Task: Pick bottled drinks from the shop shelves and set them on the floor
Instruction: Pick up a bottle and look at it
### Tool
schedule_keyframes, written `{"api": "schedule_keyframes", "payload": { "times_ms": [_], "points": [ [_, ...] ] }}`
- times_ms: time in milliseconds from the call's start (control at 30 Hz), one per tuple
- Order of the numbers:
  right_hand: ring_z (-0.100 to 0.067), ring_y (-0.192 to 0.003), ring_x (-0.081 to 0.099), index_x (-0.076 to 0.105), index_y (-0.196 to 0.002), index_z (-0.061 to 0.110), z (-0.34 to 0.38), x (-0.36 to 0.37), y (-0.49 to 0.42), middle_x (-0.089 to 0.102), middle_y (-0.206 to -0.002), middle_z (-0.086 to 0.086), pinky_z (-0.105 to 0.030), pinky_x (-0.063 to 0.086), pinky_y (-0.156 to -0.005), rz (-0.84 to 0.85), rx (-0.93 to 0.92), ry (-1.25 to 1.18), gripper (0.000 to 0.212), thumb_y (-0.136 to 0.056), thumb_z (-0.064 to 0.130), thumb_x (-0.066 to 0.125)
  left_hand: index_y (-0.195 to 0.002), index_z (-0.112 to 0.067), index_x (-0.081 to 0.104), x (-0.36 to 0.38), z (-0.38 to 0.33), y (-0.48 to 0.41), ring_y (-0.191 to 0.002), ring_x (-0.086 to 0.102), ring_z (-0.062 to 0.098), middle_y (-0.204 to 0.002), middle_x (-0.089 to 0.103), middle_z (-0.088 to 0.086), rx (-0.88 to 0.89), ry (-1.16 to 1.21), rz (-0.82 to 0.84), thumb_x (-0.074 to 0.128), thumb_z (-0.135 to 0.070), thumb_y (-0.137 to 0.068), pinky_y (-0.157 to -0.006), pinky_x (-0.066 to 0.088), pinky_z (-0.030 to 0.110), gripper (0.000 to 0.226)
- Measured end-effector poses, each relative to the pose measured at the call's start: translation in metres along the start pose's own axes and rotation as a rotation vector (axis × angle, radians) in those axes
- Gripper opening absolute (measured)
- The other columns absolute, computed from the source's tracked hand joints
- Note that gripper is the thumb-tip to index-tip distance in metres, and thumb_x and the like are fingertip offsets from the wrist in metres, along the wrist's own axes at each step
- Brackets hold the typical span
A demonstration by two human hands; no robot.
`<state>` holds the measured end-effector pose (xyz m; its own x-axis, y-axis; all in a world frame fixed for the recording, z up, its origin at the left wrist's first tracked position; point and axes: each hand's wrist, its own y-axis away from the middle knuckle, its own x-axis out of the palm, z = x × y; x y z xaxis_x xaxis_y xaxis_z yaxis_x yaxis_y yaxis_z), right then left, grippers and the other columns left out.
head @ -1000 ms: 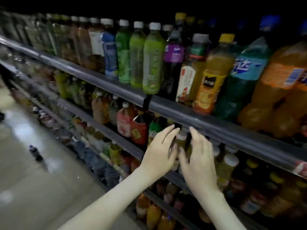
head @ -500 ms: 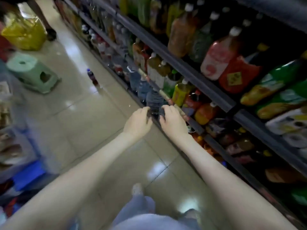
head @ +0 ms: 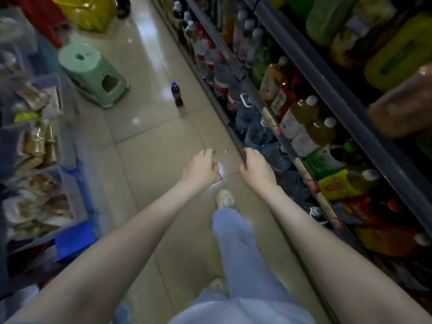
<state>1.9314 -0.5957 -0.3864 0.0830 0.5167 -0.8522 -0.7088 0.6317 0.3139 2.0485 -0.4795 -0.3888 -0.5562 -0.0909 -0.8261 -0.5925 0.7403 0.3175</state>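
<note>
Bottle (head: 177, 94) upright, well beyond hands (head: 201, 166)

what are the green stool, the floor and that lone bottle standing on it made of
Green stool: moulded plastic, it seems; smooth pale green, one piece with a side cut-out.
Floor: probably glazed tile; glossy beige, grout lines and light reflections.
Lone bottle: likely clear plastic; dark drink showing through, blue cap.

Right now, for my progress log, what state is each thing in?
Purple-capped bottle: upright on floor, capped.
Green stool: standing upright.
Left hand: fingers curled, grip unclear.
Right hand: fingers curled, grip unclear.
Shelf bottles: upright, capped.
</note>
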Motion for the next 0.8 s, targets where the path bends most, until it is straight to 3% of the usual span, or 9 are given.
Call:
{"api": "schedule_keyframes", "payload": {
  "times_ms": [167,367,467,700,800],
  "points": [
    [-0.032,-0.124,0.046,0.040,-0.136,0.006,0.045,-0.003,-0.157,0.046,-0.137,-0.014,-0.042,0.042,-0.095,0.148,-0.002,0.021,0.042,-0.096,0.017,0.048,-0.138,-0.009,0.042,-0.054,0.051,-0.131,-0.126,0.044,0.030,-0.137,0.047,0.014,-0.125,0.062,0.045,0.043,-0.019,-0.097,-0.098,0.040,0.037,0.041],
    [-0.032,-0.121,0.046,0.039,-0.137,0.007,0.133,-0.008,-0.328,0.042,-0.140,-0.013,-0.035,0.040,-0.086,0.270,-0.090,0.068,0.042,-0.097,0.013,0.046,-0.138,-0.010,0.041,-0.125,0.126,-0.259,-0.124,0.045,0.031,-0.137,0.046,0.014,-0.330,0.144,0.004,0.041,-0.018,-0.097,-0.094,0.042,0.038,0.041],
    [-0.032,-0.121,0.047,0.039,-0.137,0.008,0.177,0.004,-0.417,0.044,-0.138,-0.014,-0.037,0.041,-0.089,0.311,-0.139,0.136,0.040,-0.097,0.013,0.044,-0.137,-0.009,0.043,-0.147,0.174,-0.335,-0.123,0.045,0.032,-0.135,0.047,0.015,-0.393,0.193,-0.016,0.043,-0.017,-0.097,-0.092,0.040,0.037,0.041],
    [-0.029,-0.121,0.049,0.027,-0.149,0.017,0.237,0.088,-0.632,0.042,-0.143,-0.012,-0.033,0.040,-0.087,0.447,-0.119,0.182,0.050,-0.102,0.019,0.042,-0.139,-0.009,0.042,-0.151,0.314,-0.545,-0.124,0.046,0.031,-0.137,0.048,0.015,-0.554,0.349,0.036,0.045,-0.016,-0.095,-0.097,0.037,0.034,0.044],
    [-0.030,-0.121,0.050,0.033,-0.147,0.011,0.238,0.152,-0.723,0.047,-0.141,-0.013,-0.032,0.037,-0.091,0.418,-0.064,0.072,0.047,-0.101,0.014,0.042,-0.138,-0.007,0.044,-0.125,0.376,-0.626,-0.123,0.046,0.032,-0.135,0.050,0.017,-0.588,0.343,0.028,0.047,-0.009,-0.092,-0.098,0.035,0.034,0.046]
  ]
}}
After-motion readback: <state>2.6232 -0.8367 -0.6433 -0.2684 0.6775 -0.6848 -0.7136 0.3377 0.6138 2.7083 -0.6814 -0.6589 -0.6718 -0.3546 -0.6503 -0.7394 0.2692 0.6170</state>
